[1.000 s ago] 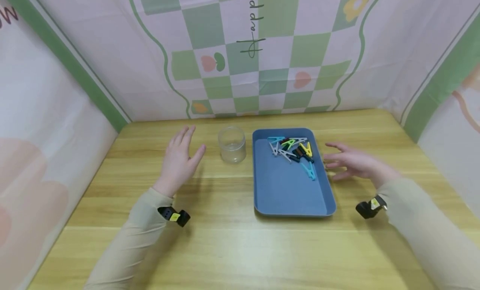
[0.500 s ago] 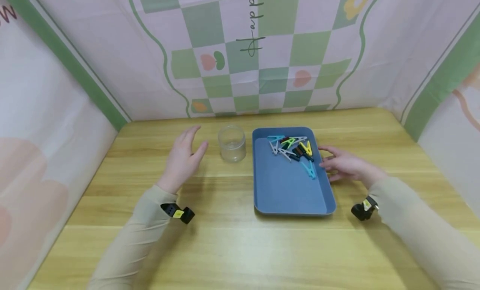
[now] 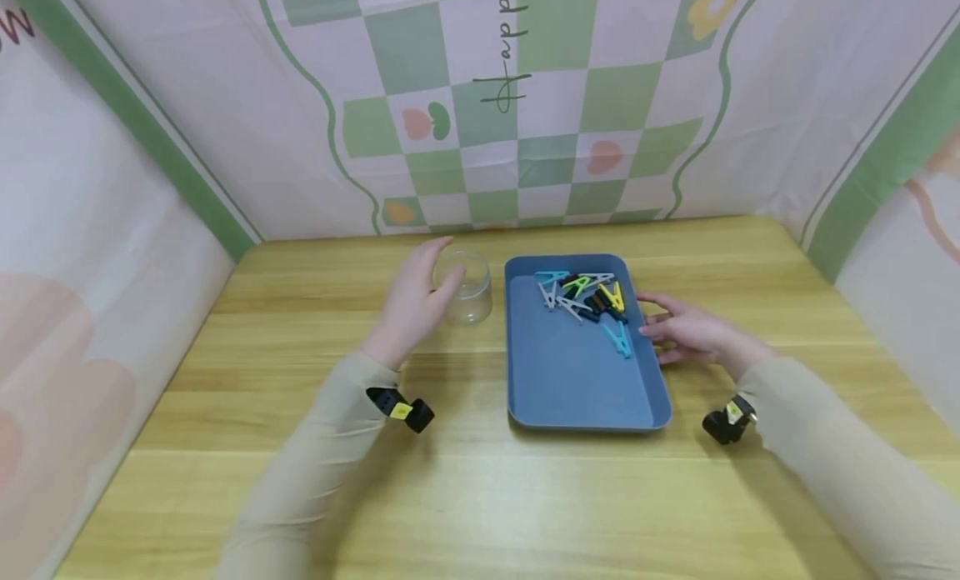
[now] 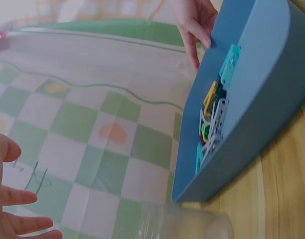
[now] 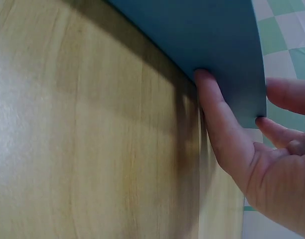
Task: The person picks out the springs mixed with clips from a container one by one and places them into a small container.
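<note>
My left hand (image 3: 415, 302) is raised at the left side of a clear glass jar (image 3: 475, 301), fingers spread, overlapping it in the head view. The left wrist view shows that hand (image 4: 18, 196) with nothing in its fingers, and the jar (image 4: 190, 222) at the bottom edge. My right hand (image 3: 690, 330) touches the right side of a blue tray (image 3: 573, 388). Up close, one long straight finger (image 5: 220, 112) lies against the tray's outer wall (image 5: 212, 40), while other fingertips reach its rim. Several coloured clips (image 3: 581, 295) lie loosely in the tray's far part.
The wooden table (image 3: 465, 497) ends at a hanging cloth (image 3: 483, 172) with green and white checks. More cloth hangs at both sides. Black wrist cameras sit under the left sleeve (image 3: 330, 442) and the right sleeve (image 3: 825, 430).
My left hand has moved right and slightly away from me, up to the jar. My right hand has come left to the tray's side and stayed there. The tray and clips keep their place.
</note>
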Demonstrator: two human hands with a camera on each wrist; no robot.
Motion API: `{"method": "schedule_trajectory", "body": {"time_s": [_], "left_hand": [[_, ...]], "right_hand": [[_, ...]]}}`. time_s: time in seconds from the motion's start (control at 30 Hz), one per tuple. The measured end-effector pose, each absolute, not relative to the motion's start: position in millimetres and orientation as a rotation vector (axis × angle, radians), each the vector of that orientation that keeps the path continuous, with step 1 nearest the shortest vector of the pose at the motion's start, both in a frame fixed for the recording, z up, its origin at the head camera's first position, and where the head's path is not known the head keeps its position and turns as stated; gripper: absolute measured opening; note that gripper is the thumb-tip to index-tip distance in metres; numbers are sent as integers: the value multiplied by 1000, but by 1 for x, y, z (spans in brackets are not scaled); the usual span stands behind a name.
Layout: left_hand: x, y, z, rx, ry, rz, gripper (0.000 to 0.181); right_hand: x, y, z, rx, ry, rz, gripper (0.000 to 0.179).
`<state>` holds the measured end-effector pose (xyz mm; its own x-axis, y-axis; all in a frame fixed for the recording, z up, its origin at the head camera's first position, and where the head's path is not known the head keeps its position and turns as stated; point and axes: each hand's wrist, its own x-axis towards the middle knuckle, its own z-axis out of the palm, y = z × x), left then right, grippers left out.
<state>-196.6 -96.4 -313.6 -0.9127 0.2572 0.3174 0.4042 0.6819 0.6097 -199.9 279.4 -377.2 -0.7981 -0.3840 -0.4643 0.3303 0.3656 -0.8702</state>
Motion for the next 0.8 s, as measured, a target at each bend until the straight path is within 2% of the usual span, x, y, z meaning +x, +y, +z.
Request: {"method": "schedule_trajectory", "body": {"time_s": [0.8], "left_hand": [[-218, -23, -327, -630, -2808, -1123, 49]], "right_hand": [[-200, 283, -381, -47, 1993, -1495, 79]]}}
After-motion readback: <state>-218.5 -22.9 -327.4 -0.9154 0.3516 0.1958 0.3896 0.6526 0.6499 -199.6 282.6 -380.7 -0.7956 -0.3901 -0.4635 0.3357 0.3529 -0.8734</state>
